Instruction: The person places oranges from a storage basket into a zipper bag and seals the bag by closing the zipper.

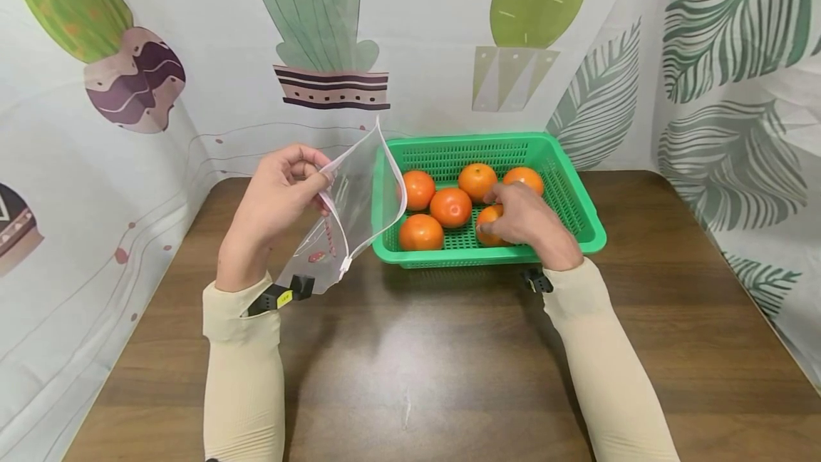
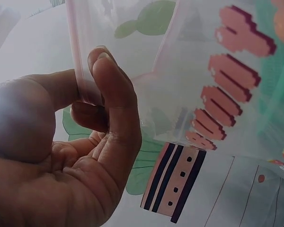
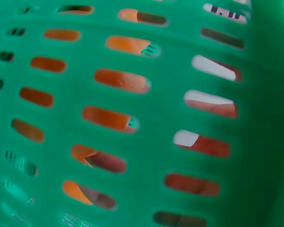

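My left hand (image 1: pixel 288 187) pinches the edge of a clear zip bag (image 1: pixel 359 194), whose mouth gapes toward the right. In the left wrist view, thumb and fingers press on the bag's pale pink rim beside its red printed letters. My right hand (image 1: pixel 529 216) reaches into a green plastic basket (image 1: pixel 487 257), fingers and thumb curled round an orange (image 1: pixel 489 225) near the front. Several more oranges (image 1: pixel 451 207) lie in the basket. The right wrist view is mostly filled by the slotted basket wall (image 3: pixel 165 109), with orange skin and parts of the hand showing through.
The basket stands at the back of a brown wooden table (image 1: pixel 410 362). Behind it hangs a white cloth (image 1: pixel 430 34) printed with cacti and leaves. The bag's zip slider (image 1: pixel 346 264) hangs low, just left of the basket's front corner.
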`<state>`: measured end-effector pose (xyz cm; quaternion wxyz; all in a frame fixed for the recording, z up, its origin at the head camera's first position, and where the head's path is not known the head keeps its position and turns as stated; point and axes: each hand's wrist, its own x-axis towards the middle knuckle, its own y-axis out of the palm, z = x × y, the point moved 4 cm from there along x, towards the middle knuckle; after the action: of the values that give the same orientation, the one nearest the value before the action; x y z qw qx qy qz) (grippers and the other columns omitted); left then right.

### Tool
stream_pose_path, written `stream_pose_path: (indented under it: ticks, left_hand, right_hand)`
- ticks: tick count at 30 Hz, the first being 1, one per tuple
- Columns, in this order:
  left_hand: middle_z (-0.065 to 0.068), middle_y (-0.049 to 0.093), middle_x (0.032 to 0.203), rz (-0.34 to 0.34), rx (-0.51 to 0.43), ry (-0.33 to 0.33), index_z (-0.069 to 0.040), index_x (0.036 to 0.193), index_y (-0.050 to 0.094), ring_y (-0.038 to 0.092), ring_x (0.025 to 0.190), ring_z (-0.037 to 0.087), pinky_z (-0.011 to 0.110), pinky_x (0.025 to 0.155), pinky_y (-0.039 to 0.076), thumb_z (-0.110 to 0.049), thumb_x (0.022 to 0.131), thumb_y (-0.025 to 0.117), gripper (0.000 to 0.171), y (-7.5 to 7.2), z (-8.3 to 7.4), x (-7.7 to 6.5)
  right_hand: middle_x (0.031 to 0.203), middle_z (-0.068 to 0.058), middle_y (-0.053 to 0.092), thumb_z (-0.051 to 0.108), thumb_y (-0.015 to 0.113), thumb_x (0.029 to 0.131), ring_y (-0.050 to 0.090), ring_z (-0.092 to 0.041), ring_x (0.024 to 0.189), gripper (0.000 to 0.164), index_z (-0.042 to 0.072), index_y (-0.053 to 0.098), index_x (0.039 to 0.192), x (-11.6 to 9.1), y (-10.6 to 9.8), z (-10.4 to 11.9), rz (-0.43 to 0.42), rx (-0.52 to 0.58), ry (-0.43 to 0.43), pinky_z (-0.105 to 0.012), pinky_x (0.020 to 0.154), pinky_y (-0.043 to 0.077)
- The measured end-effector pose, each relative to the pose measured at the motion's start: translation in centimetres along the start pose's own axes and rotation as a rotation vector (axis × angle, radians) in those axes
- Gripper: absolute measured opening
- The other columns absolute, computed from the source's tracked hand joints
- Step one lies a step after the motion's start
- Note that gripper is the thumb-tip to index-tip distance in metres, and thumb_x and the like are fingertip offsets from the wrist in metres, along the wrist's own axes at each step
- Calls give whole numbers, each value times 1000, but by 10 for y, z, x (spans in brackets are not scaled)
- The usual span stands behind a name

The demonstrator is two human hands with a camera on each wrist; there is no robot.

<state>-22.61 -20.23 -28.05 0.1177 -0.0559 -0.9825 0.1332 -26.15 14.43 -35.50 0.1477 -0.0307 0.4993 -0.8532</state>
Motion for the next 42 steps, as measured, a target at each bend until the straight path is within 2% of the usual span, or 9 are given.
stream_pose_path:
  ticks: [9,16,35,42]
  left_hand:
    - [2,65,69,-10,-18,7,9,110,62,63,53,18,31,57,61,1,98,63,15,0,1,0]
    - [1,65,69,-3,-14,-4,9,111,62,63,54,18,30,58,61,0,98,63,16,3,1,0]
    - [1,63,69,2,-7,-15,6,109,63,64,54,17,30,59,62,0,99,62,13,5,2,1]
    - [1,64,72,5,2,-19,6,110,63,64,54,17,30,59,62,0,99,62,13,6,2,2]
  right_hand:
    - [137,-21,62,7,73,87,50,-39,128,53,-1,62,138,1,4,-4,59,-34,33,-56,106,47]
    - [138,-20,63,10,76,86,54,-38,121,58,0,61,140,2,6,-8,79,-34,39,-55,103,50]
    - [122,-19,68,10,80,83,56,-35,109,53,-2,64,132,2,4,-7,35,-45,-17,-52,96,52]
    - [129,-20,64,13,80,84,54,-36,114,57,1,62,136,0,1,-7,29,-17,13,-54,99,51]
